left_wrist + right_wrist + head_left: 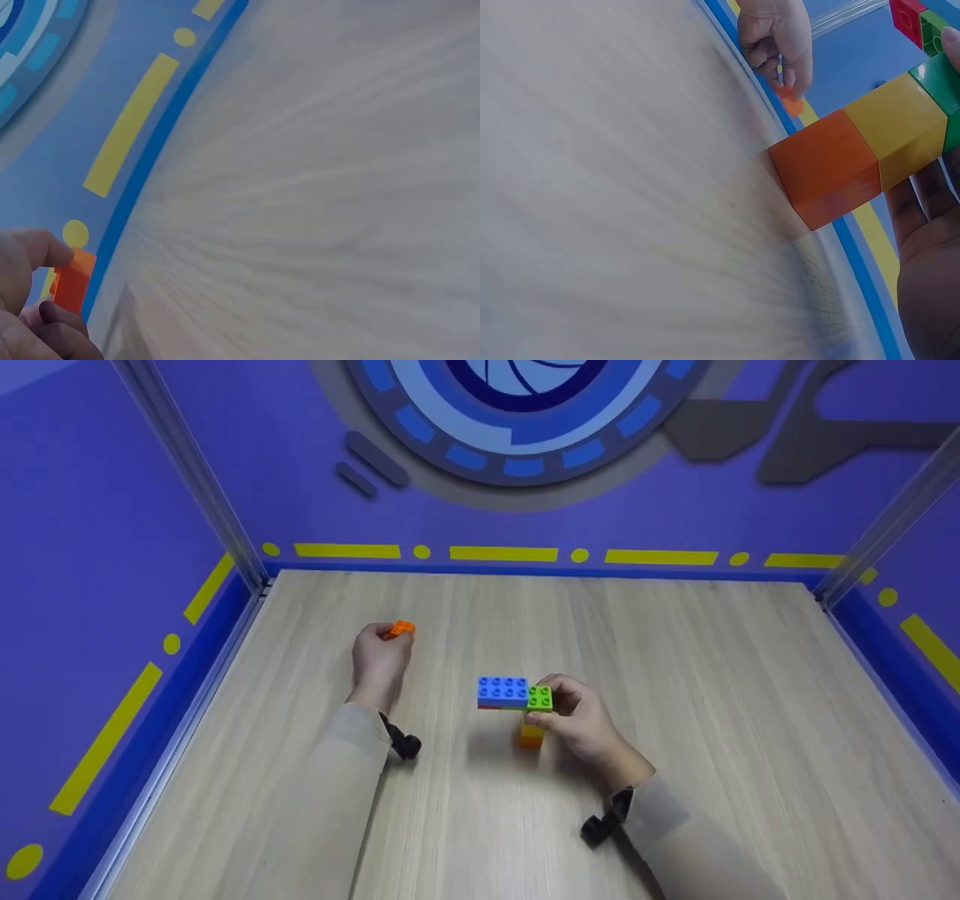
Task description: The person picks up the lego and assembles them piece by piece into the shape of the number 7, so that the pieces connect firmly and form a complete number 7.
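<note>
My left hand [379,658] pinches a small orange toy building brick [403,627] between thumb and fingers; its side shows in the left wrist view. My right hand [586,725] grips the upper part of a brick stack by a light green brick [540,697]. Below its fingers are a yellow brick [900,124] and an orange bottom brick [826,171]. A blue eight-stud brick [502,691] juts out to the left at the top, with a red brick [907,20] under it. Whether the stack's bottom touches the table, I cannot tell.
The pale wooden table [675,660] is bounded by a blue-purple back wall [247,495] and side walls, with metal posts [202,472] at the corners. Black wrist straps [406,745] sit on both sleeves.
</note>
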The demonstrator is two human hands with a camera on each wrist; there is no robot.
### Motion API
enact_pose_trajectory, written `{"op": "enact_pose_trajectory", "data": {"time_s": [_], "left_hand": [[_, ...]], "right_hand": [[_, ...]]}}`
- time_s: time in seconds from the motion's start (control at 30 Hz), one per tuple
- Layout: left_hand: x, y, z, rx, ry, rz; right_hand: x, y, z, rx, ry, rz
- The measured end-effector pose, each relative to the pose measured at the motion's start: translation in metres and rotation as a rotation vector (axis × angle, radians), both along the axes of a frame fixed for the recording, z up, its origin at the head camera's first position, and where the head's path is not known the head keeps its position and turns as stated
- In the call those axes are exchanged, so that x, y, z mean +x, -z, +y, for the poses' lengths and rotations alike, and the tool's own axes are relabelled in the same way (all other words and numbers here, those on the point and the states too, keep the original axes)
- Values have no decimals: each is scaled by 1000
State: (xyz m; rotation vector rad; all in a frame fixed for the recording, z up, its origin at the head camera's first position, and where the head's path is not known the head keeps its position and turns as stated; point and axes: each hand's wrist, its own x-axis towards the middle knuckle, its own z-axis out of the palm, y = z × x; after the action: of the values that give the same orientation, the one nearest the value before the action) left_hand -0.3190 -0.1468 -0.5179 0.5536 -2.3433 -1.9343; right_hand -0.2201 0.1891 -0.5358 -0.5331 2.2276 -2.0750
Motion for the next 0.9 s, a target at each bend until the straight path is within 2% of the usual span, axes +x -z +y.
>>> {"op": "enact_pose_trajectory", "data": {"time_s": [0.17,0.27,0.37,0.5,0.7,0.9], "left_hand": [[8,-11,7,-4,3,104],[17,-23,12,-5,37,150],[29,-38,19,23,97,175],[49,-64,31,59,178,227],[80,-99,48,-15,299,341],[107,-127,66,-135,369,425]], "right_hand": [[0,0,-1,0,-9,-3],[1,-1,-1,-5,-15,-1],[1,-1,-1,-3,-19,4],[1,-2,1,6,-20,2],[2,-3,1,29,2,-22],[2,-3,1,10,-4,-31]]}}
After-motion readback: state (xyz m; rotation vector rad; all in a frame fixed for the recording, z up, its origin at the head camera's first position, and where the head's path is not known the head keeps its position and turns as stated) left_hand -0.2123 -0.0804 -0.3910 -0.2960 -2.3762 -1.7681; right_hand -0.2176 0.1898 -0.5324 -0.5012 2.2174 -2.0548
